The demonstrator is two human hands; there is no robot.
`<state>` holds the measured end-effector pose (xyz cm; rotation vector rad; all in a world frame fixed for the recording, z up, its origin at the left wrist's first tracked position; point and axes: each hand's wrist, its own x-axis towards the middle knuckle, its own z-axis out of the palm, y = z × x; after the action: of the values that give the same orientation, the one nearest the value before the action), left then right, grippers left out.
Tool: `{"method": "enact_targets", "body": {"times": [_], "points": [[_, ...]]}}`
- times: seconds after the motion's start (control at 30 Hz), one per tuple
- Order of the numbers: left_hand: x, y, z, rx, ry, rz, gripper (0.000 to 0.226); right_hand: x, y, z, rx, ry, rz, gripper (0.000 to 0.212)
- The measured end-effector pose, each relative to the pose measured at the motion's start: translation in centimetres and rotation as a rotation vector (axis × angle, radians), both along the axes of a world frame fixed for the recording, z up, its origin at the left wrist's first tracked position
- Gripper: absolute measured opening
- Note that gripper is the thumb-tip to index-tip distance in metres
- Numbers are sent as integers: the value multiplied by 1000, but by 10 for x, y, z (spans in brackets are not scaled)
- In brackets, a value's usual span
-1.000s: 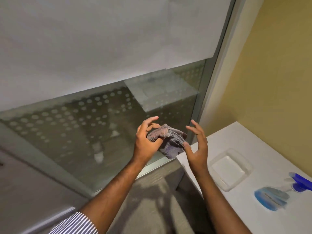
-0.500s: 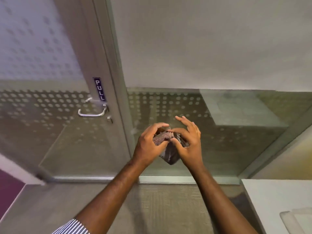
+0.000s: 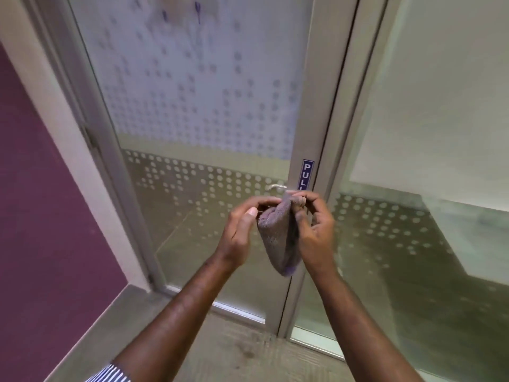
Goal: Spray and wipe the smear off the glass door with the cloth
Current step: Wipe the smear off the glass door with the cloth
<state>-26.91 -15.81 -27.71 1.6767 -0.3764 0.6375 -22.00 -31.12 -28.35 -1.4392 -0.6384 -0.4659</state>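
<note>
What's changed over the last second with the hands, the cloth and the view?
The right hand, open and off the cloth a second ago, closed in and now pinches its top edge. The view swung left from the side panel to the glass door; the white counter dropped out of sight. The left hand holds the cloth throughout.

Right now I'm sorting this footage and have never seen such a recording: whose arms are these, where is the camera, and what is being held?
There is no machine here. The camera sits on a person's head, looking forward and down, so the arms are that person's own. The left hand and right hand together hold a bunched grey cloth, which hangs between them. Ahead stands a glass door with a dotted frosted pattern, a metal handle and a blue PULL sign. Near the door's top, bluish streaks show on the glass. No spray bottle is visible.
</note>
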Motion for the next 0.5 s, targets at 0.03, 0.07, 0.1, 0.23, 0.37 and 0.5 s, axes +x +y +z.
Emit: {"method": "enact_targets", "body": {"times": [0.03,0.07,0.1,0.23,0.37,0.5], "points": [[-2,17,8,31,-17,-4,40,1,17,7,32,20,33,31],[-3,33,15,63,-37,-7,40,4,33,15,62,31,62,33],[-2,48,22,96,-56,-1,43,7,48,22,90,37,85,35],[8,102,46,204,-179,77,32,22,105,52,192,58,183,29],[30,153,73,321,-336,261,23,44,161,78,242,45,272,26],[60,202,98,415,-402,345,13,71,201,106,253,-42,218,30]]}}
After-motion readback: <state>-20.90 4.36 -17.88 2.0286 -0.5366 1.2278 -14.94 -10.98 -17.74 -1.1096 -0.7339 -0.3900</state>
